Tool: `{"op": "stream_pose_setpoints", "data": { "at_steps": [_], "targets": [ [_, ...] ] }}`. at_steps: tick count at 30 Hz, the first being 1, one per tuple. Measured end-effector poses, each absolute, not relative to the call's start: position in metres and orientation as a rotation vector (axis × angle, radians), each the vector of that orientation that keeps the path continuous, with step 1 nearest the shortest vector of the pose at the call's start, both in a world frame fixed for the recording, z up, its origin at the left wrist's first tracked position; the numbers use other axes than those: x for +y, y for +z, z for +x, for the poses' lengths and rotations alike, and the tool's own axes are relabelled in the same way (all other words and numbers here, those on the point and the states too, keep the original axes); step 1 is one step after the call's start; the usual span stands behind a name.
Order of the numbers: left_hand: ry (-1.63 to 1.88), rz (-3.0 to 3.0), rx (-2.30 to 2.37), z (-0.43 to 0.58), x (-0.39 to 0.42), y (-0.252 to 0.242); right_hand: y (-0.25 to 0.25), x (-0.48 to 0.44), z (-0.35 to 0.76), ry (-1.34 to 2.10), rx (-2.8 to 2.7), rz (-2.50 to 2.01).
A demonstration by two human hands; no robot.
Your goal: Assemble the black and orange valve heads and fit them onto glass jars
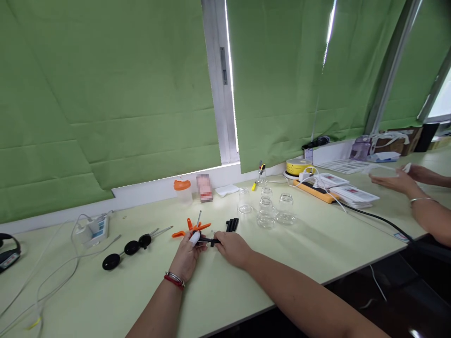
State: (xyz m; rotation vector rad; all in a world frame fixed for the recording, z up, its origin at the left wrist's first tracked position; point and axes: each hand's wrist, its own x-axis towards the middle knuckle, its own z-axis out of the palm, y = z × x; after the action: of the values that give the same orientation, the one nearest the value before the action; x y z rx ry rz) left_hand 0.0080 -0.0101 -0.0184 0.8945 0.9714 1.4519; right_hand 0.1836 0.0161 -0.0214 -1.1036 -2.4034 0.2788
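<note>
Over the front of the table, my left hand [190, 253] pinches a small black part [207, 240] with a thin metal rod [199, 218] sticking up near it. White material covers my left thumb. The fingers of my right hand [232, 248] close on the other end of the same black part. Just beyond my left hand are orange plastic pieces [202, 226]; whether they touch it I cannot tell. Several black tube-like pieces [231, 224] lie behind my right hand. Black round discs with metal rods [131, 247] rest to the left.
Several clear glass jars [266, 211] stand right of centre. An orange-lidded cup [182, 191] is at the back. Left are a white power strip [97, 231] and loose cables; right, an orange power strip [313, 191] and flat white packs [354, 195]. Another person's hands [398, 180] work at far right.
</note>
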Motion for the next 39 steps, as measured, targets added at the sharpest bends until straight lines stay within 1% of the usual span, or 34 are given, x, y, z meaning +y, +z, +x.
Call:
{"op": "stream_pose_setpoints", "data": {
  "at_steps": [16,25,34,39],
  "targets": [
    [1.445,1.039,1.156,0.011,-0.012,-0.018,-0.016,0.013,0.183,0.293,-2.497,-1.125],
    [1.425,1.058,1.112,0.011,-0.011,-0.02,-0.019,0.015,0.183,0.319,-2.484,-1.115],
    [1.413,1.117,1.116,0.012,-0.013,-0.022,-0.022,0.016,0.184,0.422,-2.415,-1.032],
    [1.407,1.111,1.11,0.012,-0.014,-0.02,-0.025,0.018,0.185,0.415,-2.417,-0.983]
  ]
}}
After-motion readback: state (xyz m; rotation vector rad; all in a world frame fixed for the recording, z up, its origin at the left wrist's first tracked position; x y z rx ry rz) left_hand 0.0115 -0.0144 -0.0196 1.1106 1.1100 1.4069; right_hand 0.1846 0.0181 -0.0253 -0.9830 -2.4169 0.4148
